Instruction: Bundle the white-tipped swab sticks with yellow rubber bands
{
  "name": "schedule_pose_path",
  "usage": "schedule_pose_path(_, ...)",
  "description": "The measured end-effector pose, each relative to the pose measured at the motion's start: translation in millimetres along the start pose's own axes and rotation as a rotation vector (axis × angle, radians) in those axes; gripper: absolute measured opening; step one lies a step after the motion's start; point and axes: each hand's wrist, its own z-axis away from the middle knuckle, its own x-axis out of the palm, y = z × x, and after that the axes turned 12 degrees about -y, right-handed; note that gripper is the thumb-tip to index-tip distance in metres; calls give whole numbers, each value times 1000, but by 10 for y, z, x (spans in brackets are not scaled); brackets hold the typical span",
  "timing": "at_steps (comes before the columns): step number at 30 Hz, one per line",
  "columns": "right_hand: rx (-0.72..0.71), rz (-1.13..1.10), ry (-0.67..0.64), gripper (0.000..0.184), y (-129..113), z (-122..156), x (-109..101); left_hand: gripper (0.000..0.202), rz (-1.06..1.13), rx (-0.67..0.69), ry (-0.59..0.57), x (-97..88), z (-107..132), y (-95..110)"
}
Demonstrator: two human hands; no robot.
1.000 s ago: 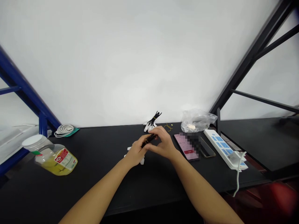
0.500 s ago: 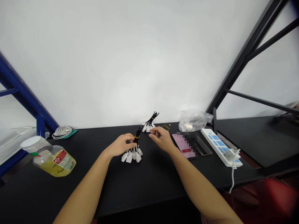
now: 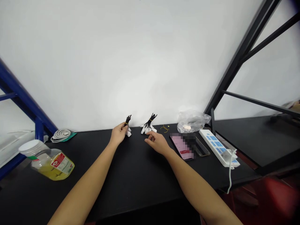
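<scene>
My left hand [image 3: 118, 133] is closed around a bundle of black cables with white connector ends [image 3: 128, 131], close to the wall at the back of the table. A yellow band circles this bundle, and its black tips point up. To its right stands a second banded bundle of black cables [image 3: 150, 122], its white ends fanned out on the tabletop. Just in front of that second bundle is my right hand [image 3: 157, 142], fingers loosely curled and apart, with nothing seen in them.
On the black table [image 3: 131, 184], a clear jar [image 3: 50, 162] with yellow contents and a coiled white cable [image 3: 61, 135] lie left. Rightward are yellow rubber bands [image 3: 165, 128], a plastic bag [image 3: 194, 120], two phones [image 3: 181, 148] and a white power strip [image 3: 219, 147]. Metal frames flank both sides.
My left hand has carried its cable bundle back and to the left, beside the other bundle near the wall. My right hand has shifted slightly toward the front.
</scene>
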Motion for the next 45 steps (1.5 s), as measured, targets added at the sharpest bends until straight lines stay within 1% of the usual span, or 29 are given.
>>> schedule_pose_path(3,87,-128,228,42,65,-68,-24,42,-84,116,-33,10,100,-92)
schedule_pose_path(4,117,-186,284,47,90,-108,-39,42,-103,139,-52,18,148,-125)
schedule_pose_path(6,165,-297,335,63,137,-216,-77,44,-125,158,-102,36,237,-180)
schedule_pose_path(7,184,-345,335,70,153,-282,-98,46,-116,160,-130,45,271,-199)
schedule_pose_path(10,173,-539,268,90,154,-500,-153,49,-1,117,-188,71,322,-216)
schedule_pose_path(12,116,-690,199,95,119,-621,-172,47,106,33,-215,88,333,-194)
schedule_pose_path(13,88,-747,165,94,98,-660,-175,46,155,-27,-239,97,340,-177)
schedule_pose_path(15,34,-806,93,85,64,-671,-168,47,195,-127,-288,117,362,-137)
schedule_pose_path(17,-27,-810,0,72,49,-587,-152,40,112,-163,-314,132,395,-99)
schedule_pose_path(18,-64,-799,-54,68,50,-516,-142,34,21,-163,-301,136,412,-82)
schedule_pose_path(19,-81,-785,-128,69,55,-433,-131,28,-89,-163,-266,139,429,-67)
schedule_pose_path(21,-45,-716,-297,77,68,-262,-105,20,-306,-180,-171,140,454,-40)
schedule_pose_path(22,-18,-654,-380,73,74,-189,-88,17,-397,-190,-119,140,462,-30)
schedule_pose_path(23,-4,-580,-462,66,77,-132,-67,16,-466,-203,-72,141,467,-22)
schedule_pose_path(25,-2,-418,-557,49,73,-68,-15,16,-544,-242,-4,141,469,-15)
schedule_pose_path(27,-23,-243,-541,39,59,-58,42,22,-569,-283,28,139,466,-24)
schedule_pose_path(29,-50,-61,-475,32,45,-66,97,30,-572,-270,16,137,460,-47)
schedule_pose_path(30,-69,24,-443,32,43,-70,122,35,-576,-244,0,138,457,-62)
schedule_pose_path(33,-127,203,-348,44,67,-74,183,51,-618,-198,-45,166,453,-99)
schedule_pose_path(36,-120,276,-228,49,124,-117,217,62,-657,-222,-61,236,462,-111)
schedule_pose_path(39,-47,292,-145,46,201,-219,220,69,-680,-202,-64,317,476,-109)
schedule_pose_path(42,52,285,-102,46,282,-311,206,77,-695,-175,-72,370,478,-116)
schedule_pose_path(45,106,266,-105,46,346,-327,184,80,-681,-170,-107,373,462,-143)
